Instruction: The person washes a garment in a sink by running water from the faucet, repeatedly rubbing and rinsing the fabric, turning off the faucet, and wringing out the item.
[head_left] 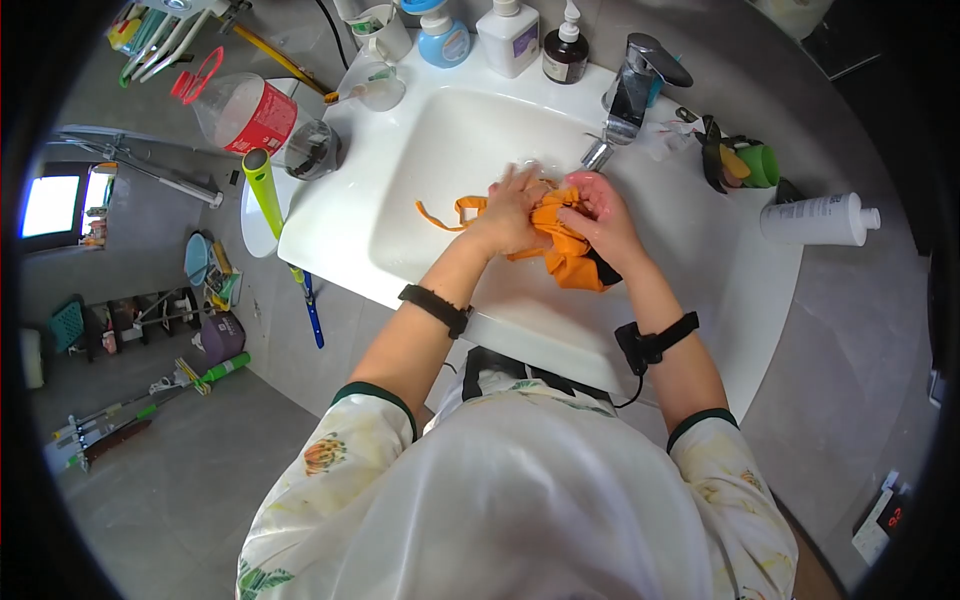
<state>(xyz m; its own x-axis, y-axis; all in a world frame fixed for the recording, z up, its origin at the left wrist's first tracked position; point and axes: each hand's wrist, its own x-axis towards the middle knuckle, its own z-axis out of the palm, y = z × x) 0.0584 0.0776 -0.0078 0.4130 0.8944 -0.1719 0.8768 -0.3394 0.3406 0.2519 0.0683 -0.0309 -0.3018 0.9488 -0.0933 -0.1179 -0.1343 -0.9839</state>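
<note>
A wet-looking orange cloth item [575, 270] with thin straps and a black patch is bunched up in the white sink [425, 135]. My left hand [512, 212] lies over its left part, back of the hand upward, and the cloth shows on both sides of it. Curled round the upper right part is my right hand [608, 218], its thumb pressed on the fabric. Both hands are close together, just below the faucet [630, 90] and its swivel nozzle [597, 153]. What lies under my left palm is hidden. Whether water runs cannot be made out.
Behind the sink stand a blue pump bottle [443, 42], a white bottle [510, 42] and a dark pump bottle [566, 55]. A cut plastic bottle [245, 112] and a green-handled tool [263, 195] are left. A green cup [757, 165] and a lying white bottle [815, 219] are right.
</note>
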